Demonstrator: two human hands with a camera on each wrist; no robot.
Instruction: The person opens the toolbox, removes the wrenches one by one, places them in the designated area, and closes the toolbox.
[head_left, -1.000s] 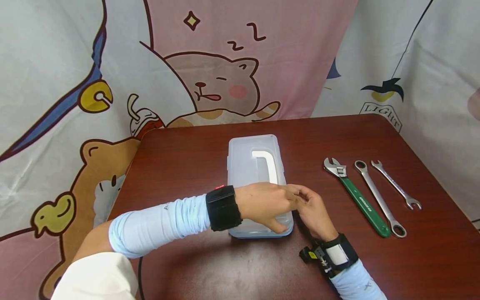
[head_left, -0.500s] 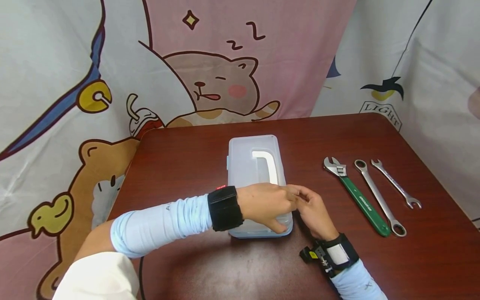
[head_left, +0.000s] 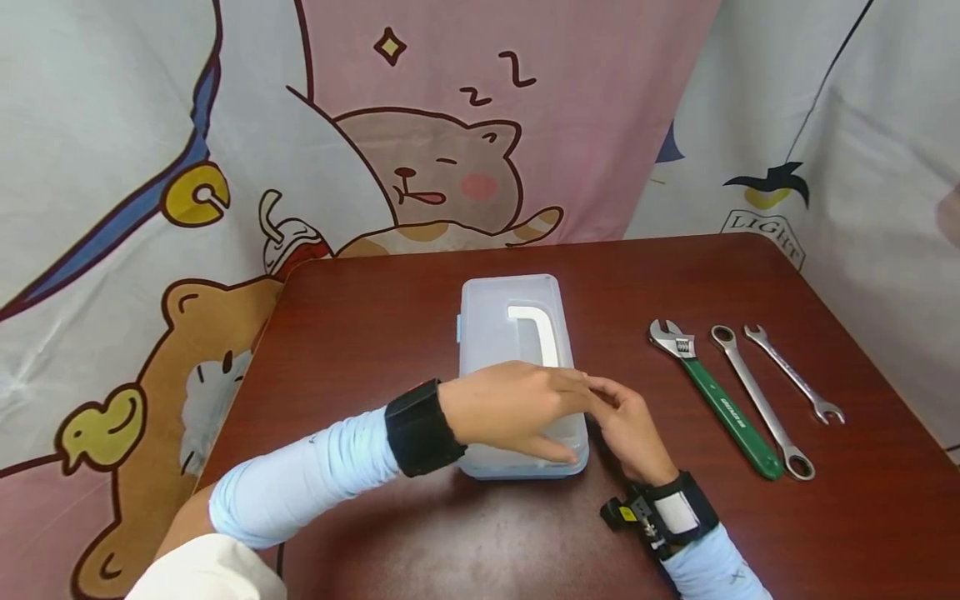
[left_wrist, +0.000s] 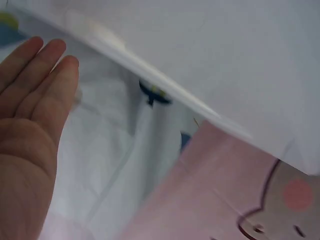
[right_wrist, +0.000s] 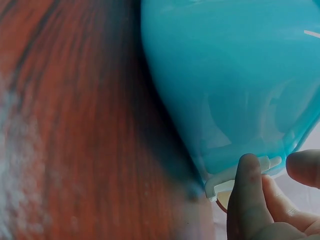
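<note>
A storage box with a translucent lid and a white handle sits on the table; its wall looks blue in the right wrist view. Across the near part of the lid reaches my left hand, fingers extended toward the right hand's fingertips. The left wrist view shows those fingers straight and together, nothing in the palm. Beside the box's right side is my right hand. In the right wrist view its fingers lie at a whitish latch on the box, overlapping it.
To the right lie a green-handled adjustable wrench, a ratcheting ring wrench and a smaller open-ended wrench. Under everything is the reddish-brown table. A cartoon-printed curtain hangs behind it.
My left wrist has shifted left, and that hand's fingers look straighter over the lid. The right hand stays beside the box. The box and wrenches keep their places.
</note>
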